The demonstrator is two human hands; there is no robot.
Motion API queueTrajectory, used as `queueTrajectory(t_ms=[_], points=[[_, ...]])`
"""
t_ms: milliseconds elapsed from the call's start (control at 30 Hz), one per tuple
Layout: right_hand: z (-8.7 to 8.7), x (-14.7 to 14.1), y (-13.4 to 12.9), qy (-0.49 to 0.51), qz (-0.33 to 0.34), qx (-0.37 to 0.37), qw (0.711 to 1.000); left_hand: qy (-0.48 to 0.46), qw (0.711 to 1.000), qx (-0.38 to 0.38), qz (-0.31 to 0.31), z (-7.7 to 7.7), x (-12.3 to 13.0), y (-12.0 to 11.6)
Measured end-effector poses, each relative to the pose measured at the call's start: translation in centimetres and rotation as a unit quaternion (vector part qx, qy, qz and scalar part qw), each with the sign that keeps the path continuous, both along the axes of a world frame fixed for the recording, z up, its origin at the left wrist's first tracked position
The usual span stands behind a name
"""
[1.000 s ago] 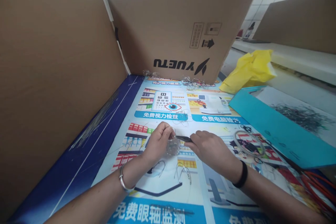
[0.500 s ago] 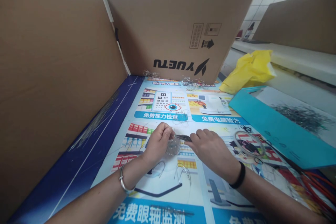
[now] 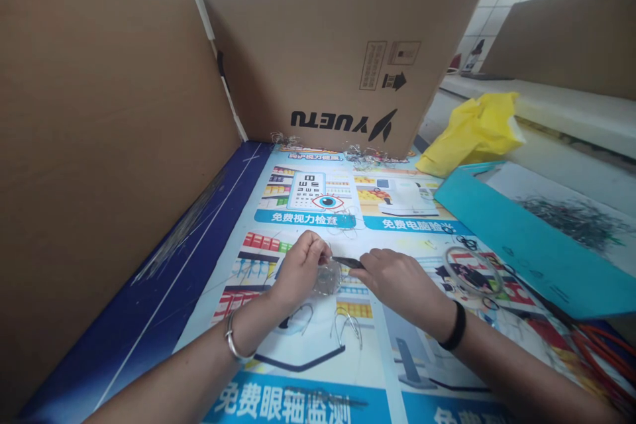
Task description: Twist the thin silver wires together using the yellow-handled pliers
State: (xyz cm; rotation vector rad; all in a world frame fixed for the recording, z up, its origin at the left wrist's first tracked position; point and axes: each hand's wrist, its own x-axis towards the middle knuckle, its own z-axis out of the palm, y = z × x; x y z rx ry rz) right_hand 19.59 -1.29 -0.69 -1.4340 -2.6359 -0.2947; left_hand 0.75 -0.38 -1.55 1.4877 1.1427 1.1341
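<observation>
My left hand [image 3: 304,265] is closed in a pinch on a piece of thin wirework [image 3: 328,278], a rounded silvery mesh that hangs below the fingers. My right hand [image 3: 397,278] is wrapped round a pair of pliers [image 3: 348,262], whose dark, narrow jaws point left and reach the wire at my left fingertips. Whether the jaws grip the wire is too small to tell. Just below, a few bent wires [image 3: 348,328] lie on the printed sheet [image 3: 308,358].
Cardboard panels [image 3: 318,46] stand at the left and back. Straight wires [image 3: 183,232] lie along the left side. To the right are a wire coil [image 3: 472,271], a turquoise folder [image 3: 527,245] with a heap of cut wires [image 3: 571,222], a yellow bag [image 3: 472,136] and orange-handled tools [image 3: 601,358].
The pliers have turned slightly in my right hand, and their jaws now look narrower. Both hands stay in nearly the same place.
</observation>
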Motion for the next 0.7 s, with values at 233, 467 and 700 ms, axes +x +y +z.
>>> queueTrajectory(t_ms=[233, 467, 700], points=[[0.2, 0.1, 0.0, 0.021, -0.005, -0.056, 0.998, 0.068, 0.997, 0.028, -0.026, 0.0, -0.4, 0.1], [-0.8, 0.1, 0.1, 0.029, 0.005, 0.026, 0.999, 0.055, 0.997, 0.033, -0.037, 0.0, -0.5, 0.4], [-1.5, 0.1, 0.1, 0.057, 0.001, 0.015, 0.998, 0.022, 0.999, 0.016, -0.041, -0.1, -0.5, 0.3]])
